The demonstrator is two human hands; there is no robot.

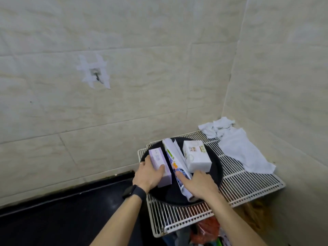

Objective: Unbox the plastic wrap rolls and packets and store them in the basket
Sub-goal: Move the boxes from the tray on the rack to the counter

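A round black basket [215, 172] sits on a white wire rack. Inside it lie a pale purple box [158, 158], a long white plastic wrap box with blue print [173, 157] and a squat white box [196, 157]. My left hand [148, 173], with a ring and a dark wristband, grips the near end of the purple box, thumb on top. My right hand [198, 183] lies flat on the near end of the long wrap box, fingers spread. No roll or packet shows outside its box.
The white wire rack [248, 181] fills the tiled corner. White cloths [236, 144] lie on its far right. A black countertop [62, 219] runs to the left. Coloured bags [204, 231] show beneath the rack. A taped hook [94, 71] is on the wall.
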